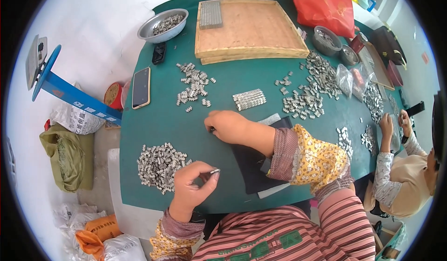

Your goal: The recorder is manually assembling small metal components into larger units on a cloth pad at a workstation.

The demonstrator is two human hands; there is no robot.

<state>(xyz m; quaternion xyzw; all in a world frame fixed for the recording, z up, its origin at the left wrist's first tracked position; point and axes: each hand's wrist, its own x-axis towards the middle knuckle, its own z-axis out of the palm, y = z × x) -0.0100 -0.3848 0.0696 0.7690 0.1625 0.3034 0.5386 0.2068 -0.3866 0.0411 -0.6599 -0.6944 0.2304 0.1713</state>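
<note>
My left hand (191,186) pinches a small silver metal piece (214,171) between thumb and forefinger, close beside a heap of small metal pieces (160,167) at the left front. Farther in, my right hand (233,127) hovers over the table with its fingers curled down. Something dark shows at those fingertips, too small to name. Just beyond it, several metal pieces lie lined up in a compact block (249,99). A loose scatter of the same pieces (192,85) lies beyond my hands to the left. Under my right forearm is a dark cloth (253,168).
On the green table (153,121) stand a shallow wooden tray (251,28) with metal rows, a metal bowl (163,26) and a phone (141,88). A larger heap (314,86) spreads right, near a red bag (323,7). A co-worker (400,182) handles pieces at the right edge.
</note>
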